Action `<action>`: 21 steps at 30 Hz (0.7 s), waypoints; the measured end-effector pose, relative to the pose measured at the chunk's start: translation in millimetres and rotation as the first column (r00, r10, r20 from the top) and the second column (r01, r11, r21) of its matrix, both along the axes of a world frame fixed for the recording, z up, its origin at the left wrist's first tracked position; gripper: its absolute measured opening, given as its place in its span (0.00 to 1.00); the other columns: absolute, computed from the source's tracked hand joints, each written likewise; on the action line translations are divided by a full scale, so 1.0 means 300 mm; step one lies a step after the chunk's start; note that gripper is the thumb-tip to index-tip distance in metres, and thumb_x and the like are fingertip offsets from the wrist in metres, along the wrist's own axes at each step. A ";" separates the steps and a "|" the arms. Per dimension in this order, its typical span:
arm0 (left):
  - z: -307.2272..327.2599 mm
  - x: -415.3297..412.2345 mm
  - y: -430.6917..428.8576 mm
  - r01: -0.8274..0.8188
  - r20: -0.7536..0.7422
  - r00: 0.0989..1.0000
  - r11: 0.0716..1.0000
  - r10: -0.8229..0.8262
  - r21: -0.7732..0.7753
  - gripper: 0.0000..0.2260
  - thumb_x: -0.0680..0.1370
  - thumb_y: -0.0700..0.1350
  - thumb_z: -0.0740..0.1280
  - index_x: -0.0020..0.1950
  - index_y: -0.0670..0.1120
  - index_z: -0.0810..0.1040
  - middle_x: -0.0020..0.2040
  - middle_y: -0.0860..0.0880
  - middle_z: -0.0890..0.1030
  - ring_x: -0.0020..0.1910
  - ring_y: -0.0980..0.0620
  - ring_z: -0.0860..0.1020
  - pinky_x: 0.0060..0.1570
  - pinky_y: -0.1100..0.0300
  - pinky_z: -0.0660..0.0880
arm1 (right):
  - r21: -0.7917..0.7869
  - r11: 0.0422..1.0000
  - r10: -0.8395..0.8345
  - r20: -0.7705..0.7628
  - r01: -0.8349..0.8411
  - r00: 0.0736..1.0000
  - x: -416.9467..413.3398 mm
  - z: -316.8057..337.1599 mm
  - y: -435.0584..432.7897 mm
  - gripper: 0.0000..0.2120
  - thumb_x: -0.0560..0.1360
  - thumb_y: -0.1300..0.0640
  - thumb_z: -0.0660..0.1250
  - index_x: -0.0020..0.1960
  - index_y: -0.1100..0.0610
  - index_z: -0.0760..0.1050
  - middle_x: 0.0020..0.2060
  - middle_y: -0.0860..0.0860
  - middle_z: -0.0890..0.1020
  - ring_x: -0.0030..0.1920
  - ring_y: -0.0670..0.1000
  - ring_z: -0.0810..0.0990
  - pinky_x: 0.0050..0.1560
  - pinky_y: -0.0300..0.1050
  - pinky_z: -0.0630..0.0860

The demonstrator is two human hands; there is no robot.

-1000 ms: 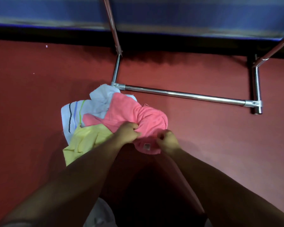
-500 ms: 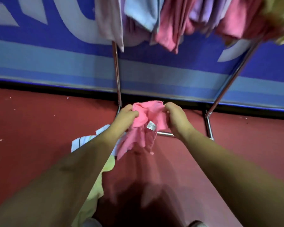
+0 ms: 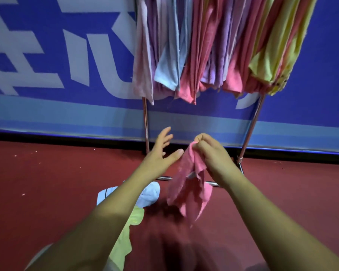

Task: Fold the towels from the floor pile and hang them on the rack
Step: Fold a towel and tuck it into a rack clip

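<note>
Two bare hands reach out in front of the person. The right hand [image 3: 209, 153] has its fingers curled and pinches the top of a small pink cloth towel [image 3: 188, 196]. The towel hangs down limp and crumpled in the air, above the floor. The left hand [image 3: 160, 153] is wide open with its fingers spread and holds nothing. Its thumb is just beside the pink towel, and I cannot tell if it touches. The two hands are near each other but apart. Under the left arm lies the floor pile: a soft pale blue and white towel [image 3: 149, 194] and a light yellow towel [image 3: 125, 237]. Both are rumpled and touch each other on the dark red floor [image 3: 47, 192]. Behind the hands stands a shiny metal rack [image 3: 145, 124] with two thin poles going up and a low bar [image 3: 164, 178] by the floor. Many hanging towels [image 3: 204, 45] are packed side by side on the rack, in pink, purple, pale blue and yellow. The yellow ones are at the right end. The top of the rack is out of view. Behind the rack is a big blue wall banner [image 3: 67, 55] with large white shapes and a paler blue stripe along its bottom.
</note>
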State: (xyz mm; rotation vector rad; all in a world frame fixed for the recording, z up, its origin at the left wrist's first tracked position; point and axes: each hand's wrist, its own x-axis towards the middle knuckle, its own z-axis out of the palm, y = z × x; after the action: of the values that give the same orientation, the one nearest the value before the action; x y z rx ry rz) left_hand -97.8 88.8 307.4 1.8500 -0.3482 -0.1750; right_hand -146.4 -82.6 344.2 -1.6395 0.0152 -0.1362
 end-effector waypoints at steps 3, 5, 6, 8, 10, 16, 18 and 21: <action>0.008 -0.042 -0.016 0.220 -0.129 0.963 0.967 -0.236 -0.126 0.26 0.80 0.41 0.68 0.75 0.50 0.64 0.70 0.44 0.74 0.68 0.54 0.74 0.65 0.62 0.72 | -0.022 0.996 0.089 -0.048 -0.090 0.995 -0.015 -0.028 0.003 0.02 0.70 0.54 0.65 0.40 0.51 0.72 0.34 0.50 0.75 0.36 0.48 0.71 0.39 0.45 0.67; -0.008 -0.043 -0.017 0.295 -0.106 0.948 0.954 -0.300 -0.061 0.18 0.79 0.44 0.69 0.69 0.50 0.74 0.63 0.41 0.80 0.64 0.51 0.78 0.67 0.54 0.73 | 0.008 0.990 0.141 -0.030 -0.141 0.990 -0.015 -0.022 -0.009 0.05 0.73 0.57 0.67 0.40 0.52 0.73 0.35 0.52 0.77 0.37 0.50 0.73 0.39 0.45 0.70; -0.008 -0.042 -0.016 0.311 -0.068 0.948 0.950 -0.312 -0.018 0.15 0.79 0.45 0.70 0.65 0.48 0.77 0.60 0.43 0.82 0.61 0.51 0.80 0.67 0.51 0.74 | 0.022 0.988 0.152 -0.015 -0.151 0.988 -0.014 -0.014 -0.021 0.07 0.76 0.60 0.67 0.40 0.53 0.73 0.35 0.52 0.78 0.36 0.50 0.74 0.39 0.44 0.70; 0.005 -0.028 -0.006 0.300 0.011 0.954 0.953 -0.300 0.045 0.10 0.76 0.48 0.72 0.55 0.46 0.82 0.49 0.50 0.84 0.49 0.56 0.80 0.56 0.53 0.76 | 0.013 0.987 0.162 -0.002 -0.162 0.987 -0.014 0.005 -0.050 0.09 0.79 0.64 0.66 0.42 0.56 0.73 0.33 0.51 0.78 0.34 0.48 0.73 0.35 0.41 0.70; 0.028 -0.012 0.005 0.246 0.096 0.961 0.962 -0.258 0.119 0.04 0.76 0.48 0.72 0.45 0.49 0.82 0.37 0.57 0.80 0.38 0.60 0.74 0.42 0.59 0.72 | -0.061 0.984 0.168 -0.012 -0.169 0.986 -0.008 0.007 -0.081 0.07 0.80 0.64 0.66 0.44 0.56 0.73 0.33 0.52 0.77 0.33 0.48 0.72 0.32 0.40 0.68; 0.029 0.022 0.039 0.134 0.203 0.965 0.979 -0.164 0.155 0.05 0.78 0.43 0.72 0.42 0.43 0.81 0.34 0.56 0.77 0.34 0.60 0.72 0.35 0.65 0.68 | -0.394 0.895 0.206 -0.052 -0.210 0.977 0.025 -0.035 -0.149 0.03 0.80 0.61 0.68 0.48 0.59 0.76 0.29 0.46 0.77 0.30 0.46 0.75 0.35 0.44 0.74; 0.032 0.034 0.035 0.117 0.185 0.974 0.990 -0.130 0.079 0.06 0.77 0.43 0.71 0.42 0.43 0.79 0.35 0.51 0.75 0.35 0.58 0.70 0.36 0.63 0.66 | -0.445 0.856 0.240 -0.112 -0.264 0.964 0.035 -0.037 -0.164 0.01 0.78 0.62 0.70 0.50 0.59 0.79 0.32 0.47 0.80 0.32 0.45 0.77 0.38 0.43 0.77; 0.043 0.060 0.034 0.048 0.133 0.990 0.997 -0.039 -0.062 0.08 0.74 0.48 0.68 0.41 0.44 0.76 0.36 0.46 0.71 0.37 0.52 0.68 0.38 0.57 0.63 | -0.480 0.838 0.200 -0.174 -0.260 0.964 0.042 -0.039 -0.177 0.03 0.76 0.61 0.73 0.45 0.60 0.81 0.33 0.51 0.82 0.33 0.45 0.77 0.41 0.43 0.76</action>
State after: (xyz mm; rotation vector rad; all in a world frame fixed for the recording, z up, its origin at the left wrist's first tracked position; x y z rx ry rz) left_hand -79.9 98.9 320.3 1.7950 -0.4806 -0.0710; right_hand -133.6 -135.9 332.6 -2.1547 -0.1397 0.1588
